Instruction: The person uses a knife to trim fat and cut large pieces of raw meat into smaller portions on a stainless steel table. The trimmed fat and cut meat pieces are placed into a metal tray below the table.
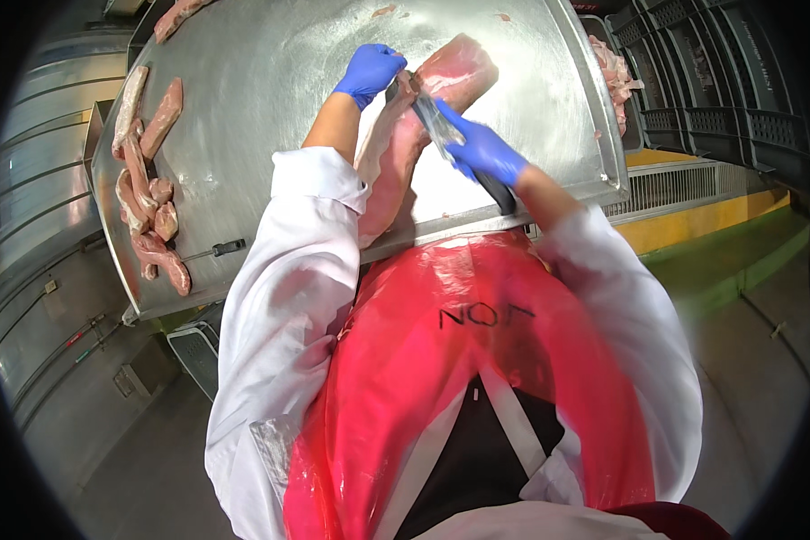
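Note:
My left hand (369, 74), in a blue glove, has its fingers closed on the upper end of a pale strip of fat and meat (382, 135) along a long pink piece of meat (452, 72), lying diagonally on the metal table (270, 90). My right hand (481, 148), also gloved, is closed on a knife (427, 117), its blade against the meat just below my left hand. A black handle (499, 193) shows beneath my right hand near the table's front edge; whether it belongs to that knife is unclear.
Several cut meat pieces (162, 126) lie along the table's left side, beside a thin metal tool with a black handle (229, 246). Pale trimmings (610, 76) fill a container at the right. Dark crates (711, 90) stand beyond it, above a yellow platform with grating (675, 189).

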Tool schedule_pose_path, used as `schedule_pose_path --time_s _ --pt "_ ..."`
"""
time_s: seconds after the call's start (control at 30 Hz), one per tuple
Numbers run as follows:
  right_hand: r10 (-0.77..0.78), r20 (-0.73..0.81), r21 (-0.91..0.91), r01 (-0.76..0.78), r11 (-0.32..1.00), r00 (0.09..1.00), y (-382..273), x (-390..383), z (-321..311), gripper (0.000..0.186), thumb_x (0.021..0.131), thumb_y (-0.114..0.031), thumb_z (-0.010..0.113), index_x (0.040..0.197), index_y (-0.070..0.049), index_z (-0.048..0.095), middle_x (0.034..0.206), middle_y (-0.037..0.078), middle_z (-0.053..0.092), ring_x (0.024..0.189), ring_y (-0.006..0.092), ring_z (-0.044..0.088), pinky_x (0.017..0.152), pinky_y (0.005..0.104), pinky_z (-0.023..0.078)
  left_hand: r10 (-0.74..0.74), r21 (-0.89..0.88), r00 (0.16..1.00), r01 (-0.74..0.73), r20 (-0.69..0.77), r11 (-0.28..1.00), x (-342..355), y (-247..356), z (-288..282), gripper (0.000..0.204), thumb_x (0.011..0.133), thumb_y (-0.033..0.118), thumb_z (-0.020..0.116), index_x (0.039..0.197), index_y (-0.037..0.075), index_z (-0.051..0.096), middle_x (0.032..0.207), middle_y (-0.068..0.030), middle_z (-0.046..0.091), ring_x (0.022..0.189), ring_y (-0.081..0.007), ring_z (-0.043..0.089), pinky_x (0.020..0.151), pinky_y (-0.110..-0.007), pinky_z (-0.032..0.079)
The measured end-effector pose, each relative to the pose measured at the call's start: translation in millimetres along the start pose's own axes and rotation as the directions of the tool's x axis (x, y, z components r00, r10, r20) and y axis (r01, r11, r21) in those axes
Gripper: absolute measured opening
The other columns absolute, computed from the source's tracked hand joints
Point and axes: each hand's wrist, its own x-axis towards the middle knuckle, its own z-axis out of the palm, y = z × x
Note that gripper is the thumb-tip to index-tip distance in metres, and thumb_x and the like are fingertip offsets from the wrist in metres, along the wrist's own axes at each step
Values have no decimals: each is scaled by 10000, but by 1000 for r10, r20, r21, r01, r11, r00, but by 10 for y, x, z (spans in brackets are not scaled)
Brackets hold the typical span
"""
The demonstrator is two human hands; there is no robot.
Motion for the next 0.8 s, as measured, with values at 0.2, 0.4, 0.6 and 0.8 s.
schedule_pose_path --time_s 0.2,0.4,0.6,0.8 --pt "13 -45 -73 -16 997 999 -85 -53 241 735 994 -144 505 1634 -285 172 758 69 602 554 143 556 536 306 509 50 -100 998 -47 29 994 83 -100 -175 135 879 118 678 842 -12 691 757 -41 641 648 -115 569 602 -262 454" --pt "-114 -85 -35 111 993 990 -49 445 229 713 997 -140 501 1631 -272 202 697 55 576 513 139 516 518 303 508 53 -313 997 -33 56 949 -59 52 -208 128 880 116 689 854 -9 691 758 -42 635 644 -106 560 588 -250 440" --pt "14 82 -146 -2 989 997 -132 -305 238 794 943 -100 497 1626 -351 177 711 88 634 548 154 603 569 302 548 -7 -346 998 -15 -63 938 -106 -138 -575 141 881 132 693 854 -6 690 754 -48 644 633 -121 571 588 -259 454" --pt "-62 35 -271 69 960 997 -204 536 239 688 1009 -168 433 1626 -334 181 718 69 552 548 165 540 494 308 500 31 -342 999 -39 -29 939 -157 82 -482 133 915 130 687 893 -1 678 797 -46 653 688 -117 582 616 -248 459"
